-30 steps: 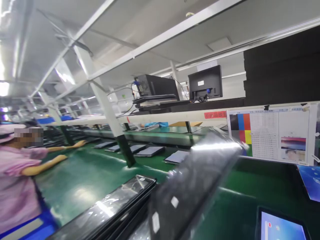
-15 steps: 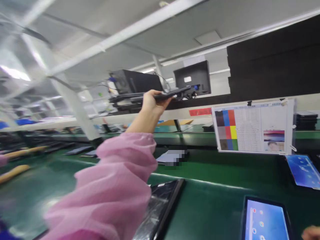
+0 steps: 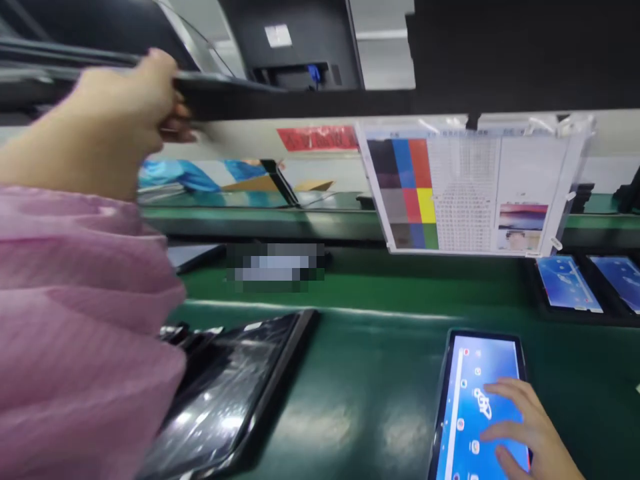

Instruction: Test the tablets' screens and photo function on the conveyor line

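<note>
My left hand (image 3: 127, 100) is raised to the shelf at the upper left, fingers closed around the edge of a thin dark flat panel (image 3: 215, 83). Its exact kind is unclear. A pink sleeve covers that forearm. At the lower right, my right hand (image 3: 533, 427) has its fingers spread above a lit tablet (image 3: 483, 400) with a blue home screen and app icons. Whether the fingertips touch the glass cannot be told. Left of the tablet, a black tray (image 3: 295, 353) holds something glossy and dark in clear plastic film (image 3: 215, 400), partly behind my sleeve.
A laminated sheet with colour blocks (image 3: 460, 193) hangs from the shelf beside a red label (image 3: 317, 138). A monitor's back (image 3: 300, 40) stands above. Two more lit tablets (image 3: 570, 283) lie at the right on the green bench (image 3: 350, 400). Another flat device (image 3: 193, 255) lies further back.
The view has turned right and down, so my left hand with the dark panel appears further left. My right hand has come into view over the lit tablet.
</note>
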Available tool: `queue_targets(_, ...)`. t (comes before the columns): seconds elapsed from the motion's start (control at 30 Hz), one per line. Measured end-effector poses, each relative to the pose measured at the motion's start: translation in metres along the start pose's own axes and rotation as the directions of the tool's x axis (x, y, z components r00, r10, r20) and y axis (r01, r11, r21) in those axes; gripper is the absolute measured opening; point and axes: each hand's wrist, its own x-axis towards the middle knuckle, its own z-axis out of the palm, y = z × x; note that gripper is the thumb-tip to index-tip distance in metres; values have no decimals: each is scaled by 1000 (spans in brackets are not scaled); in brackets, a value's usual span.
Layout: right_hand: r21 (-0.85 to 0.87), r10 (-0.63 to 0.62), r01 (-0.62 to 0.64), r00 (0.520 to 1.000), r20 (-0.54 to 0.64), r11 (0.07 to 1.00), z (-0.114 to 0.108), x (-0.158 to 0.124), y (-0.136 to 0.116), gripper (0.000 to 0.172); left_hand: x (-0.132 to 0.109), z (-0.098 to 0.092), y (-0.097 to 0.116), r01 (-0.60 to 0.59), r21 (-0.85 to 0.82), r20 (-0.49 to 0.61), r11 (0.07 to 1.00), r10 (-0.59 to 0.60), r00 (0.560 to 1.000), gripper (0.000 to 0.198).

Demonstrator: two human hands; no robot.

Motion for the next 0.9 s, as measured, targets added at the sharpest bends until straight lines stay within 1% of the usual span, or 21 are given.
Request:
queue_targets(0.07, -6, -194, 198, 968, 157, 980, -4, 2, -14, 26, -21, -2, -10, 60, -15, 5, 998, -60, 998, 49)
queue_targets(0.1, -2, -265, 271, 942, 207, 962, -6, 4, -21, 29, -36, -4, -19, 85, -68, 54, 994, -81, 995, 52)
queue_targets(0.13, -1, -310, 319, 920, 238, 948, -7, 7, -27, 29, -56, -6, -31, 105, -148, 133, 983, -85, 987, 55)
queue_targets(0.17, 0, -332, 343, 908, 254, 939, -7, 9, -32, 27, -79, -9, -45, 131, -229, 250, 965, -72, 966, 57)
queue_targets(0.23, -1, -334, 346, 907, 257, 938, -5, 13, -38, 22, -136, -11, -84, 238, -321, 526, 917, -37, 850, 66)
queue_targets(0.27, -2, -331, 343, 909, 253, 939, -4, 14, -40, 20, -168, -9, -106, 307, -286, 657, 908, -47, 752, 70)
queue_targets(0.3, -4, -329, 341, 910, 252, 940, -3, 14, -42, 19, -199, -4, -130, 380, -208, 763, 901, -93, 640, 73)
queue_targets(0.33, -8, -328, 341, 911, 251, 940, -1, 14, -42, 18, -230, 4, -152, 414, -149, 805, 898, -133, 578, 75)
queue_targets(0.4, -19, -318, 334, 912, 259, 942, 1, 13, -42, 18, -284, 28, -189, 457, -65, 844, 887, -196, 499, 70)
queue_targets(0.43, -22, -307, 324, 914, 266, 946, 1, 13, -41, 18, -307, 43, -202, 477, -19, 857, 878, -231, 460, 65)
queue_targets(0.47, -23, -296, 314, 914, 277, 949, 1, 13, -39, 18, -325, 57, -212, 491, 18, 873, 871, -254, 417, 62)
queue_targets(0.53, -27, -261, 277, 931, 253, 961, -4, 14, -34, 22, -351, 83, -220, 505, 71, 898, 860, -276, 344, 55)
queue_targets(0.57, -32, -222, 233, 954, 200, 972, -8, 15, -29, 24, -360, 92, -221, 503, 84, 908, 860, -274, 318, 52)
queue_targets(0.6, -34, -155, 160, 981, 113, 987, -13, 16, -23, 25, -365, 99, -220, 498, 90, 915, 863, -269, 300, 49)
queue_targets(0.63, -26, -57, 57, 998, 2, 998, -18, 17, -16, 24, -369, 104, -219, 488, 93, 921, 868, -261, 288, 45)
queue_targets(0.67, -3, 75, -76, 992, -105, 997, -24, 18, -7, 23, -371, 107, -218, 476, 96, 927, 874, -253, 276, 43)
queue_targets(0.7, 27, 226, -225, 957, -180, 974, -30, 18, 2, 24, -372, 107, -217, 461, 102, 933, 881, -245, 262, 43)
queue_targets(0.73, 58, 373, -370, 903, -212, 927, -36, 17, 11, 27, -372, 107, -216, 445, 110, 940, 889, -239, 244, 43)
queue_targets(0.8, 116, 597, -586, 782, -179, 802, -43, 13, 28, 37, -372, 102, -215, 407, 129, 951, 904, -229, 207, 46)
queue_targets(0.87, 194, 714, -690, 693, -99, 697, -45, 8, 40, 46, -372, 97, -213, 371, 137, 958, 918, -218, 187, 46)
queue_targets(0.9, 239, 741, -711, 668, -67, 662, -44, 6, 43, 48, -372, 94, -212, 360, 136, 959, 923, -214, 184, 45)
